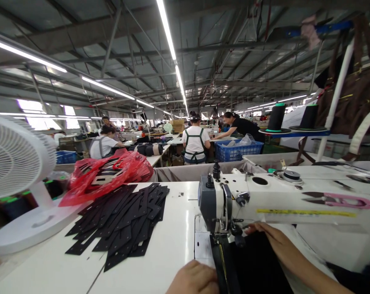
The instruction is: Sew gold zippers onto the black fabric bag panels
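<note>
Black fabric (258,261) with a zipper strip (224,261) along its left side lies under the needle area of a white sewing machine (283,200). At the fabric's left edge, near the bottom of the view, my left hand (194,278) has its fingers curled against the zipper strip; what its fingertips pinch is hidden. My right hand (269,237) rests at the fabric's upper right edge, just right of the presser foot, its fingers bent over the cloth and partly hidden behind it.
A pile of black strips (126,220) lies left on the white table (163,253), beside a red plastic bag (108,171) and a white fan (19,163). Pink-handled snips (338,200) lie on the machine. Thread cones (276,117) stand behind it. Several people work farther back, near a blue basket (238,151).
</note>
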Demonstrator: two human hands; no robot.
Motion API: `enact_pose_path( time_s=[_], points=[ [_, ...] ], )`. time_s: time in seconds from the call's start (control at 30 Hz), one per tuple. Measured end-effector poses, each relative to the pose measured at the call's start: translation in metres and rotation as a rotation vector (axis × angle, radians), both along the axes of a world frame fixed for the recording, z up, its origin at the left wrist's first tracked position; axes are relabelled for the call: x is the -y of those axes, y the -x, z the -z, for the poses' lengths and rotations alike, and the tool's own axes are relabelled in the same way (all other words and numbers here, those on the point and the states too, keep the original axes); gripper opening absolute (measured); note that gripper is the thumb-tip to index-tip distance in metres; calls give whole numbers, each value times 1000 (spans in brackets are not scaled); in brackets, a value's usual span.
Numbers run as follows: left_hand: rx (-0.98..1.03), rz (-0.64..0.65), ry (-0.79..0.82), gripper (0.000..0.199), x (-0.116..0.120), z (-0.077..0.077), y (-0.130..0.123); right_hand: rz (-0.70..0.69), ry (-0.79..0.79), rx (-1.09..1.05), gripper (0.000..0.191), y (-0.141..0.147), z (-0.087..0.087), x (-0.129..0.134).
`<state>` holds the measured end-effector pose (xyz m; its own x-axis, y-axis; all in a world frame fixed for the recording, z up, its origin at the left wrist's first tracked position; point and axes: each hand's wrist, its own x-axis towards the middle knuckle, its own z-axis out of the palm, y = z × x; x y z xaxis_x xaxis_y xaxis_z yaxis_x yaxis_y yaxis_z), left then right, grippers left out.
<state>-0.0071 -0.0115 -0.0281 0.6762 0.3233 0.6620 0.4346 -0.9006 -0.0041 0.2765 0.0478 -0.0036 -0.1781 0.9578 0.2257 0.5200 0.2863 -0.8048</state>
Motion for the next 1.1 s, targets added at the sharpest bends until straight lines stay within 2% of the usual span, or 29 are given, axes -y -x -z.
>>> enact_pose_path(
  time_s=[0.1,0.27,0.4,0.57,0.7,0.87,0.97,1.1],
  points=[
    [7,-90,13,25,-8,-5,-7,61,76,-49,61,-3,0,-3],
    [30,-182,6,7,-17,1,-17,46,164,-101,47,-1,-7,-4],
    [-17,-220,44,6,-15,-1,-18,-14,186,-121,37,7,-10,2],
    [-21,-244,-7,5,-11,-4,-17,-29,168,-111,32,11,-13,9],
    [-66,-218,112,10,-3,-11,-17,-20,178,-81,32,9,-10,8],
    [-193,-311,334,7,9,-32,-16,-9,178,-18,27,7,-5,4],
    [-211,-324,382,8,11,-39,-16,6,145,31,20,7,-8,6],
    [-175,-309,380,13,10,-36,-15,3,108,69,20,9,-11,10]
  ],
)
